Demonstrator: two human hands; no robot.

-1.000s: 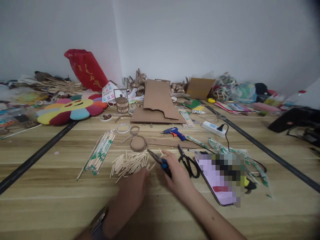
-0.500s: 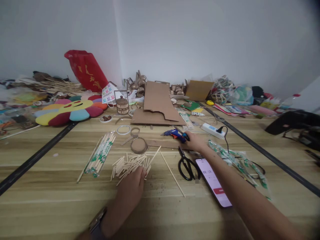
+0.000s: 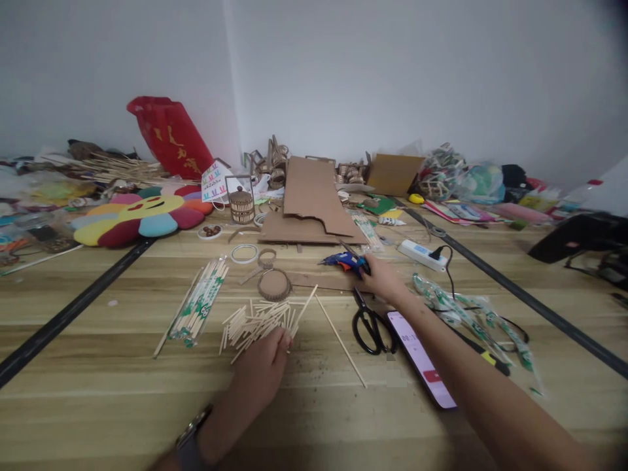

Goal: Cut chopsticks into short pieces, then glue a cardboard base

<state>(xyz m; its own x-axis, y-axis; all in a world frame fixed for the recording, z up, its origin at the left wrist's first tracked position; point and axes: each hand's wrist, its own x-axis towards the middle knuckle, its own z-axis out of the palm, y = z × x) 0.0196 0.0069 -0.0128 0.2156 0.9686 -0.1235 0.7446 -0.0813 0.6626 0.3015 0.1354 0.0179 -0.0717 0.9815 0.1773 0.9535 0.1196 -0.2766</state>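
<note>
Sticks (image 3: 248, 324) lay heaped left of centre in the lower half of the frame, and at their near edge we saw the left hand (image 3: 262, 366), where it had stayed, fingertips pressed together, apparently pinching a raised stick (image 3: 307, 302). Its long axis slanted up and to the right. Next, a loose stick (image 3: 342, 343) had come to lie on the table (image 3: 314, 428), running from upper left to lower right. Further right, the pliers (image 3: 364, 263), at the heap a second earlier, had moved up over the glue gun (image 3: 337, 260), nose to the upper left; the glue gun's nozzle pointed left. We judged that work had shifted from sticks to tools. The right hand (image 3: 386, 280) seemed closed round the pliers' handles; we could not tell whether it also touched the glue gun.
</note>
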